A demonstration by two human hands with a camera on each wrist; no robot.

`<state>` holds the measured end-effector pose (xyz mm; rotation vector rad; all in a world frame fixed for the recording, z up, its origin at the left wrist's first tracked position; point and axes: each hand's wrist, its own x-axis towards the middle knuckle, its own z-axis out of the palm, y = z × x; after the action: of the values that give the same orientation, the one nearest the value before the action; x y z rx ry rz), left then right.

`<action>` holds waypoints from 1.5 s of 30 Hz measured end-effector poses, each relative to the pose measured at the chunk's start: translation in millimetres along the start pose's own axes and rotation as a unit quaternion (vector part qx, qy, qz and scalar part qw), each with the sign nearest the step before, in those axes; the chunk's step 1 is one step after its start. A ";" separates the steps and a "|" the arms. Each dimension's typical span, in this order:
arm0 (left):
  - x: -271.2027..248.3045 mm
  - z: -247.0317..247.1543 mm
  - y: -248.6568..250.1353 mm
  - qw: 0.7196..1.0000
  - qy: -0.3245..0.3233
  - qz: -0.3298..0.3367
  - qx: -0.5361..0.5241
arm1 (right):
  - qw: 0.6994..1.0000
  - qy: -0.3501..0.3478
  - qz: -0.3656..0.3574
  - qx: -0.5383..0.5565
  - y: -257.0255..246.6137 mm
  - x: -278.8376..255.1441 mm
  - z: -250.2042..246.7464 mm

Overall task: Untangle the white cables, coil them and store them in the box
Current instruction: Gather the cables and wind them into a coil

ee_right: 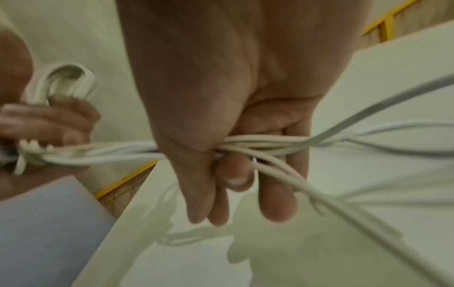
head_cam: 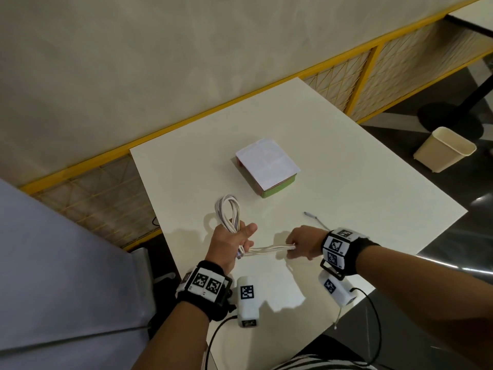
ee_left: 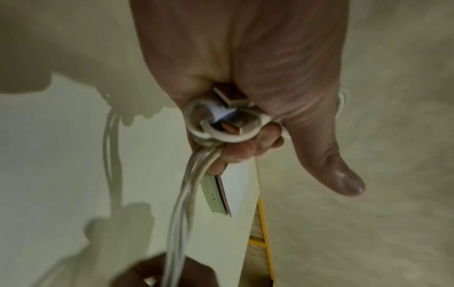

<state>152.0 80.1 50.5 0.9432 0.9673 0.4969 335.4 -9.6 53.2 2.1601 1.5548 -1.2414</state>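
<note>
Near the lower centre of the head view, the left hand (head_cam: 230, 243) grips a bundle of white cables (head_cam: 229, 214), its fingers (ee_left: 248, 149) curled round the strands and the thumb stretched out to the side. Above that fist the cables rise in 1 looped coil of several turns; the exact number of strands cannot be told. In the left wrist view, 2 USB plugs (ee_left: 229, 96) sit at the bottom of the fist, ringed by a turn of cable.

From the left hand a run of strands stretches rightward, held above the table (head_cam: 333, 169), to the right hand (head_cam: 304, 243). The right hand's fingers (ee_right: 236, 172) are closed on these strands, which pass through the palm and leave on the far side, fanning out in the right wrist view. Just above and right of the right hand, 1 grey cable end (head_cam: 310, 214) lies on the table.

1 box (head_cam: 268, 166) sits at the centre of the head view, above both hands and apart from them. Its white lid is on; its base is green with a reddish edge.

Each wrist wears 1 black band with black-and-white markers. At the right edge, 1 beige wastebasket (head_cam: 444, 149) stands on the floor.
</note>
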 end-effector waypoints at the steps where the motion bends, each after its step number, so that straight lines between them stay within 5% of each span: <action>1: 1.0 -3.7 -3.1 1.000 0.002 -0.006 0.012 | 0.999 0.034 0.001 -0.015 2.4 -2.9 -4.5; 8: -3.8 -0.4 -14.1 0.994 -0.045 -0.018 0.096 | 0.950 0.278 -0.093 0.103 -32.3 -27.2 -46.7; 13: -6.8 14.9 -1.0 0.982 -0.066 0.007 0.175 | 0.906 0.355 -0.137 0.185 -57.5 -31.3 -50.9; 21: -11.0 31.0 6.4 0.971 -0.054 0.046 0.230 | 0.897 0.349 -0.111 0.247 -69.0 -21.3 -52.4; 29: -9.9 36.2 11.1 0.958 -0.061 0.042 0.278 | 0.914 0.248 -0.116 0.299 -72.3 -19.4 -53.4; 37: -4.8 37.2 6.3 0.983 0.023 0.053 0.175 | 0.896 0.266 -0.139 0.328 -74.2 -22.5 -54.3; 45: 2.4 40.6 18.2 0.963 0.068 0.025 0.261 | 0.867 0.294 -0.158 0.371 -81.9 -17.8 -52.4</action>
<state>188.9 73.2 74.4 1.4234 1.2322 0.3543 290.2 44.0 122.9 3.0953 1.9354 -1.5692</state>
